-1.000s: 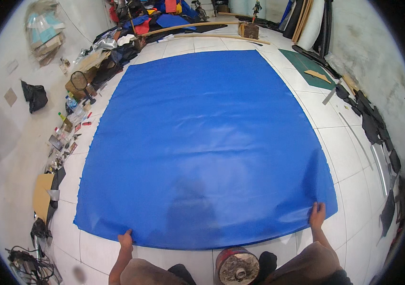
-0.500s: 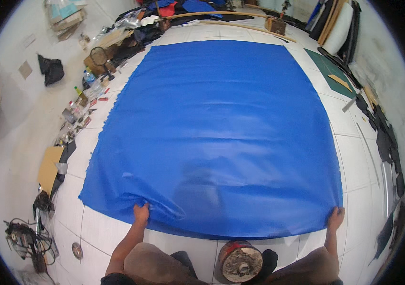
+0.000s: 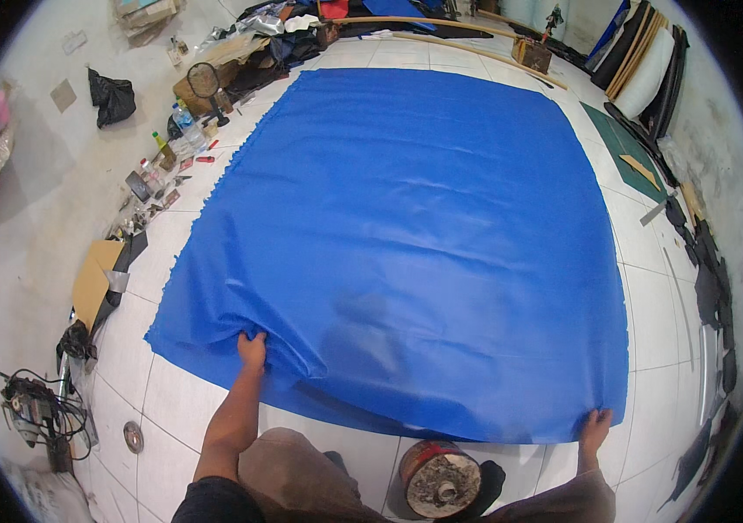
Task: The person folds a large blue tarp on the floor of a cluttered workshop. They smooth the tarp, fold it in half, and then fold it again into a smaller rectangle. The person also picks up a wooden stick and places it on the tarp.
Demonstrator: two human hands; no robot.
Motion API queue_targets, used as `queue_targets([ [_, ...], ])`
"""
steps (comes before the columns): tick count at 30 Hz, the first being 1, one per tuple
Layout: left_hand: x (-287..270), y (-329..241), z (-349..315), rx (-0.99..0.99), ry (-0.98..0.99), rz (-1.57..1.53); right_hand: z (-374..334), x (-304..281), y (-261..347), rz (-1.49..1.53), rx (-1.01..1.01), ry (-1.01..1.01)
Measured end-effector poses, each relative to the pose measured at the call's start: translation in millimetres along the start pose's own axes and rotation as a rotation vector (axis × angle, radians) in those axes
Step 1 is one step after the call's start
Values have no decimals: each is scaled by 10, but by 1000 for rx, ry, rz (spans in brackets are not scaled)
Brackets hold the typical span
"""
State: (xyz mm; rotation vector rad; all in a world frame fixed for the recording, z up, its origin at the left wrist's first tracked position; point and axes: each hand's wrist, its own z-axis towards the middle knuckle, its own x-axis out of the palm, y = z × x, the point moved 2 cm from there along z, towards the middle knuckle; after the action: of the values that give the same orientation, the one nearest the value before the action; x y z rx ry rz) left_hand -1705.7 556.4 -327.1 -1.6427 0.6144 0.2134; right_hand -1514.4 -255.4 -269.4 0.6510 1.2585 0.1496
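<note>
A large blue sheet (image 3: 424, 218) with a smooth, slightly shiny surface is spread over the white tiled floor in front of me. Its left edge is ragged, and shallow creases run across it. My left hand (image 3: 252, 349) is closed on the sheet near its front left, where the material bunches into raised folds. At the front right corner, my right hand (image 3: 596, 425) pinches the edge, fingers on top of it. Between my legs, against the near edge, sits a round, heavy-looking block (image 3: 441, 481) with a reddish side and a worn top with a central hole.
Bottles (image 3: 187, 122), small tools and a mesh racket (image 3: 203, 83) line the left wall. A corded power tool (image 3: 36, 410) lies front left. Right of the sheet are a green mat (image 3: 620, 148), dark scraps (image 3: 712, 288) and leaning rolls (image 3: 646, 74). Wooden poles (image 3: 476, 57) lie beyond it.
My left hand has pushed forward with its grip on the sheet, deepening the folds and lifting the near edge. My right hand sits slightly lower and further left. The whole view has tilted.
</note>
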Motion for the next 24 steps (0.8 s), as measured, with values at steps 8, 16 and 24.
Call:
queue_targets([
  [8,-482,418,-52,-224,-9,-45,-21,135,-81,30,-88,113],
  [16,-660,630,-57,-299,23,-466,-91,247,-74,-46,-105,140],
  [24,-764,889,140,-288,-114,-389,-114,255,-99,-36,-106,155],
])
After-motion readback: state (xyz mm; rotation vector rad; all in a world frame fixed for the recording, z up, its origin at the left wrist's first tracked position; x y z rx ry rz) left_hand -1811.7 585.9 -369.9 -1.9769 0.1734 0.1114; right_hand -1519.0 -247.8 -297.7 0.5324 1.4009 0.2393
